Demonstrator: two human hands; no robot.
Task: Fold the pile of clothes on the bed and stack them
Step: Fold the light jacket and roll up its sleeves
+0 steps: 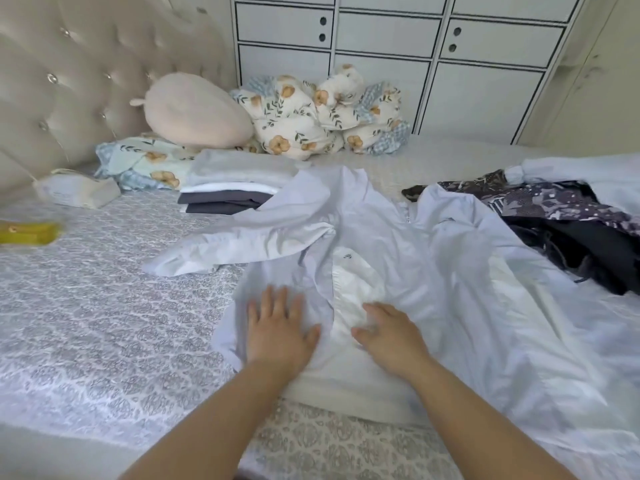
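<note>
both hands, left hand (278, 329) and right hand (391, 336), press spread on the pale blue zip jacket (433, 258), whose length runs away from them, its left sleeve (214, 249) nearer the left hand.

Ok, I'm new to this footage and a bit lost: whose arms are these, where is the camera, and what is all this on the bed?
There is no machine here. A person wears a wide-angle camera on the head, looking forward and down, so the two bare arms coming in from the bottom are their own.

Both hands lie flat with straight fingers on a pale blue jacket spread on the bed. The left hand presses its left front panel; the right hand rests on the white lining in the opening. Neither grips anything.

Behind the jacket is a stack of folded clothes, grey, white and dark. To the right lies an unfolded heap with a dark patterned garment. Further back are a round pink cushion and floral bedding.
</note>
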